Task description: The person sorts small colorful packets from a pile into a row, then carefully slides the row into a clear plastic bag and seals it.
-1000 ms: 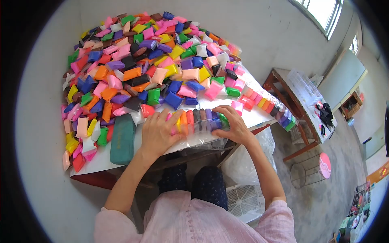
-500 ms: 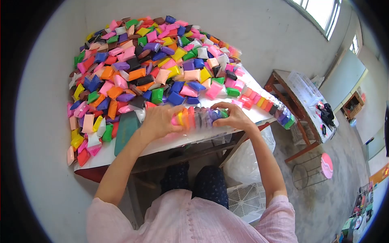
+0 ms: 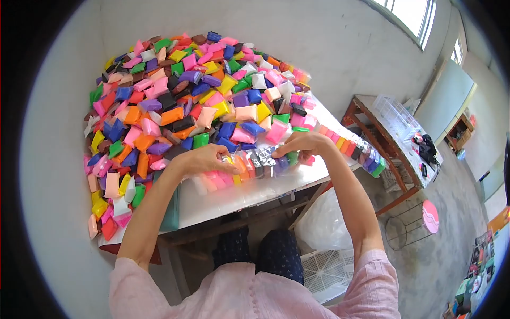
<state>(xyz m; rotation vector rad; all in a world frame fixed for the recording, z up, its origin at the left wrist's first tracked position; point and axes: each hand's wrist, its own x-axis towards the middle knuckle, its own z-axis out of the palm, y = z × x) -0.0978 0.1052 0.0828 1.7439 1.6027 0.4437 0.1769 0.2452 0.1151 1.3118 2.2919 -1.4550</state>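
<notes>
A long clear plastic bag [image 3: 255, 166] lies near the table's front edge, filled with a row of small coloured packets that look like modelling clay. The row runs from pink through orange and black to blue and green. My left hand [image 3: 204, 160] is closed on the bag's left part, thumb and fingers at the yellow and pink packets. At the right end, my right hand [image 3: 307, 144] has its fingers curled on the plastic by the blue and green packets. Part of the bag is hidden beneath both hands.
A big heap of loose coloured packets [image 3: 180, 101] covers the back and left of the table [image 3: 234, 195]. Another filled bag [image 3: 353, 148] lies to the right. A green flat object [image 3: 171, 210] sits at the front edge. A side table [image 3: 372, 114] and a stool [image 3: 429, 217] stand rightward.
The bag has flattened and tipped down onto the table, its pink end now showing to the left. My left hand has shifted off that end, and my right hand has turned over the other.
</notes>
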